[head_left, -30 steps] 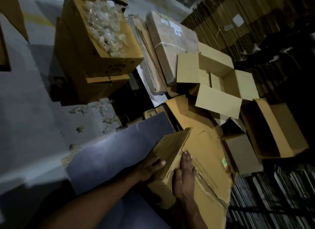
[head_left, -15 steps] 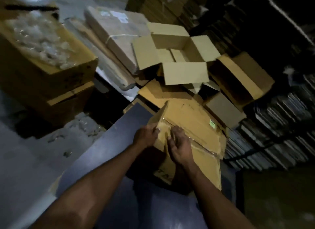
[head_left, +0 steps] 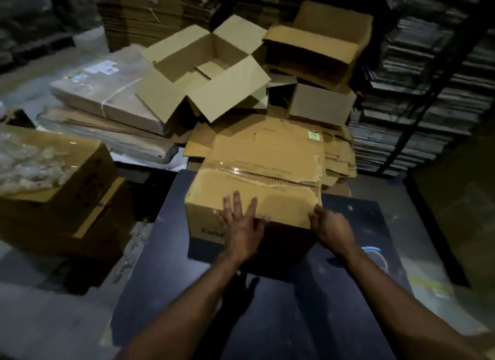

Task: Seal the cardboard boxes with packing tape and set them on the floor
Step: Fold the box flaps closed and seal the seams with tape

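A closed cardboard box (head_left: 267,169) stands on a dark table (head_left: 267,306), its top seam covered by a strip of clear tape (head_left: 251,171). My left hand (head_left: 241,223) lies flat with spread fingers on the near top flap, at the front edge. At the box's near right corner my right hand (head_left: 330,228) touches the cardboard with loosely bent fingers. A roll of tape with a blue rim (head_left: 376,255) lies on the table to the right, partly behind my right forearm.
An open empty box (head_left: 203,70) and two more boxes (head_left: 318,43) are piled behind, over flattened cardboard (head_left: 337,156). Bundled flat cartons (head_left: 107,92) lie at the left. A box holding crumpled plastic (head_left: 48,172) stands at the near left. Stacked sheets (head_left: 415,92) fill the right.
The box has been turned so its taped top faces up and it sits square on the table. Both hands shifted from the taped edge to the near flap and right corner. The camera swung level.
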